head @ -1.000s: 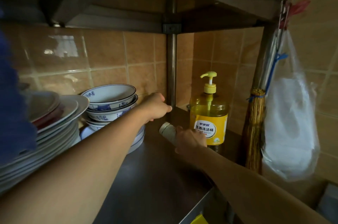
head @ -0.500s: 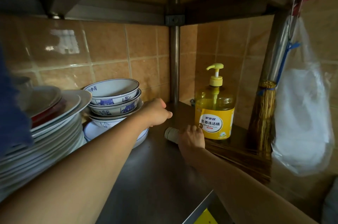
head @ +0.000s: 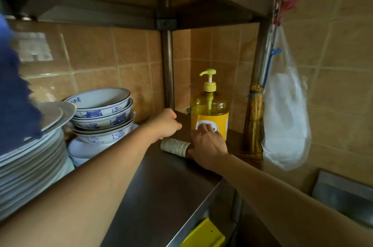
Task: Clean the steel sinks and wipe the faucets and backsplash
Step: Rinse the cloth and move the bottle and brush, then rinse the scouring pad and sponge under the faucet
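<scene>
While the left hand (head: 165, 125) was kept curled, empty, the detergent bottle (head: 210, 117) was touched by the right hand's (head: 207, 143) straight fingers (head: 203, 128); a cord-wrapped handle (head: 175, 146) lay beside it.

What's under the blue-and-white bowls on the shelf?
The blue-and-white bowls sit on a white plate or dish, which rests on the steel shelf. The left forearm hides the stack's lower right.

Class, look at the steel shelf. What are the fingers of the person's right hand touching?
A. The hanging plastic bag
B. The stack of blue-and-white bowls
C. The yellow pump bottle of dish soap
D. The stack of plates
C: the right hand lays its fingers on the label of the yellow pump bottle of dish soap.
</scene>
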Available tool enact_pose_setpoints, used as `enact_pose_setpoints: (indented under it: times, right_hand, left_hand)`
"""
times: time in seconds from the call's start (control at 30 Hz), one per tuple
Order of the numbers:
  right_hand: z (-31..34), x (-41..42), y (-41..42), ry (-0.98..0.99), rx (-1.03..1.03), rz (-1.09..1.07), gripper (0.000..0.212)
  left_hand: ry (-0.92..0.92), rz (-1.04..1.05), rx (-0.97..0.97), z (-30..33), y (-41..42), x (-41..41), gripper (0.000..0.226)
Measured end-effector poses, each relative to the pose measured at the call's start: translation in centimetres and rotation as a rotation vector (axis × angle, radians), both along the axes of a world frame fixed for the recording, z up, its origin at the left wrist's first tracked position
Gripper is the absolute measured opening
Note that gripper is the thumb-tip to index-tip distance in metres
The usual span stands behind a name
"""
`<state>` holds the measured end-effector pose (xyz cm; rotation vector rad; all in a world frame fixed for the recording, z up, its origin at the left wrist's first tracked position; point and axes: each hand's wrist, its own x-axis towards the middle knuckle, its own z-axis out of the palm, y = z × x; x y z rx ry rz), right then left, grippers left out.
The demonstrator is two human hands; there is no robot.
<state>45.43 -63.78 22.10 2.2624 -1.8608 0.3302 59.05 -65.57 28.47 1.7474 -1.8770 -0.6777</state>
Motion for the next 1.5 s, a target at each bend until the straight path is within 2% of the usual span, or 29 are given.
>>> enact_pose_setpoints:
  times: [0.23, 0.47, 0.63, 0.77, 1.07, 1.5]
  right_hand:
    - [2.5, -7.1, 6.0, -0.165, 0.001, -0.123, 0.062]
    - [2.6, -15.8, 15.1, -0.249, 0.037, -0.202, 0.067]
    - [0.6, -22.4, 23.1, -0.29, 0.075, -0.3, 0.069]
    - [-1.0, -27.5, 29.6, -0.329, 0.105, -0.363, 0.065]
    - [-4.5, -38.2, 42.9, -0.352, 0.154, -0.571, 0.071]
    - [-8.2, -52.2, 52.4, -0.427, 0.181, -0.906, 0.072]
  left_hand:
    - [0.021, -0.086, 0.015, 0.8, 3.0, -3.6, 0.042]
    - [0.067, -0.202, 0.036, -0.5, 9.2, -11.6, 0.039]
    - [0.09, -0.302, 0.07, -2.7, 16.7, -19.7, 0.035]
    - [0.048, -0.374, 0.102, -4.9, 22.6, -25.6, 0.039]
    - [-0.046, -0.558, 0.187, -8.9, 32.9, -37.8, 0.041]
    - [-0.09, -0.893, 0.245, -13.4, 38.3, -56.3, 0.038]
